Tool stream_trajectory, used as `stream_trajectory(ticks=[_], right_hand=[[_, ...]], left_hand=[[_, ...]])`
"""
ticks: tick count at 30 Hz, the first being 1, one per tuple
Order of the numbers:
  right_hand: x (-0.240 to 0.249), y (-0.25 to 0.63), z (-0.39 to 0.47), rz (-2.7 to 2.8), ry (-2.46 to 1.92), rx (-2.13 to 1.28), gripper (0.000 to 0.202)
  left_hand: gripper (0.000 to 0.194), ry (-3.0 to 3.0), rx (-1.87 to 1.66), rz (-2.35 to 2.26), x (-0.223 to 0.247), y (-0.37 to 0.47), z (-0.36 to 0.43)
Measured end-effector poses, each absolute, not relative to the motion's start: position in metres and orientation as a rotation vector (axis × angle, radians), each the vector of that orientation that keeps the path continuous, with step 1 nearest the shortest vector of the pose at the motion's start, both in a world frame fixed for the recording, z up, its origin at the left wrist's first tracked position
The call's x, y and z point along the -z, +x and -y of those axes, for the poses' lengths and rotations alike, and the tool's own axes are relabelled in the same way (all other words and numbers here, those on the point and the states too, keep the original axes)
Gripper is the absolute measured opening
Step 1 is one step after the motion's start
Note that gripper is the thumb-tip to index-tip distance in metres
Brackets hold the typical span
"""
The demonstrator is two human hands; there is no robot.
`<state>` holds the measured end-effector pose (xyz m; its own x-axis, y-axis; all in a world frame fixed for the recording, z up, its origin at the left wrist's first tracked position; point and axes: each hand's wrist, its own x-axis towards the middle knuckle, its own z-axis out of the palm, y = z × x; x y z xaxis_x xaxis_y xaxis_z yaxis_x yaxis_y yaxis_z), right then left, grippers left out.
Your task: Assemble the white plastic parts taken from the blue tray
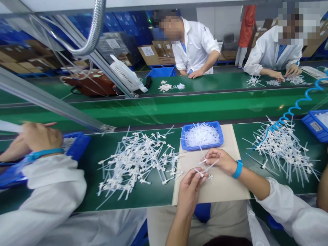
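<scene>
Over a beige sheet (pixel 220 191) on the green table, my left hand (pixel 191 188) is closed, pinching a small white plastic part with a thin strip (pixel 199 173). Just above and right of it, my right hand (pixel 221 162) has its fingertips together on another white strip part (pixel 204 160). The two parts nearly meet or cross; whether they touch is hard to tell. A blue tray (pixel 184 148) full of thin white pieces stands at the sheet's back edge. Left of the sheet lies a large pile of white strip parts (pixel 138 160).
Another pile (pixel 284 147) lies to the right under a coiled blue hose (pixel 298 102), near a blue bin (pixel 316 128). A co-worker's hands (pixel 43 138) are at the left by a blue bin (pixel 83 145). Across the green barrier (pixel 153 109), two people in white coats sit.
</scene>
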<state>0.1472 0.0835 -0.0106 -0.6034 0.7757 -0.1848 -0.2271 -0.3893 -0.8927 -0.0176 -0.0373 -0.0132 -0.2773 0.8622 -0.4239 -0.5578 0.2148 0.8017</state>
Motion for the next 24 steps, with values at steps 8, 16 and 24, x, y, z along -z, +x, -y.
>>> stream_trajectory(ticks=[8,16,24], right_hand=[[0.012,0.148,-0.082,1.188,-0.834,-1.991,0.036],[0.010,0.146,-0.076,1.400,-0.825,-1.904,0.027],[0.003,0.146,-0.071,1.703,-0.744,-1.619,0.023]], left_hand=[[0.046,0.386,-1.477,-1.166,0.016,-0.008,0.029],[0.034,0.571,-1.518,-1.274,0.015,-0.005,0.032],[0.029,0.754,-1.553,-1.414,0.011,-0.003,0.031]])
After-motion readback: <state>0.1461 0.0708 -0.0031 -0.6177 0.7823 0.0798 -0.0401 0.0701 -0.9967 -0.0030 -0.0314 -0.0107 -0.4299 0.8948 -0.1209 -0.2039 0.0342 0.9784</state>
